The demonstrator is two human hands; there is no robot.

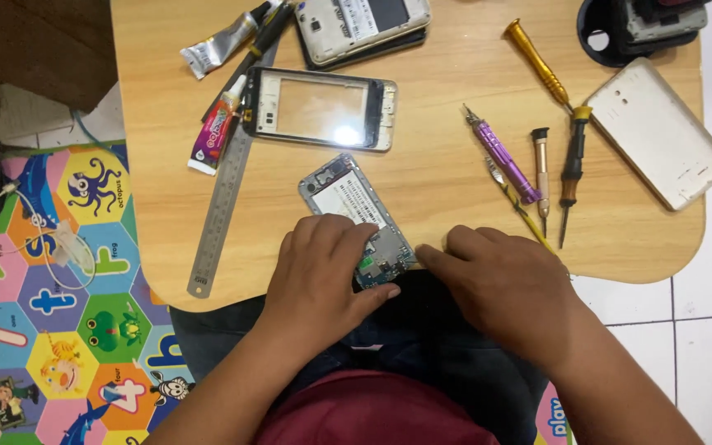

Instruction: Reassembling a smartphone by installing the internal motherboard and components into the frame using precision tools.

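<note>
Opened phone body: lies back-up at the near edge of the bench, tilted, circuit board end toward the person; both hands work on that end.
Left hand: laid flat over the lower half of the phone body, fingers spread and pressing; its grip is loose, pinning rather than closed round anything.
Right hand: beside the board end, forefinger tip at the phone's lower right corner; whether the grip pinches a small part there, I cannot tell, since the fingertips are partly hidden.
Handling note: a judgement only, but the board end overhangs near the bench edge, so the left hand should bear down on the frame, not the board, while the right pries gently at the corner.
Just beyond: empty front frame with glass, well clear of the hands.
Left of it: steel ruler, glue tube, a second tube.
Right: purple screwdriver, yellow-handled driver, two smaller drivers, tweezers, white back cover.
Far edge: another phone.
Floor: coloured play mat.
</note>
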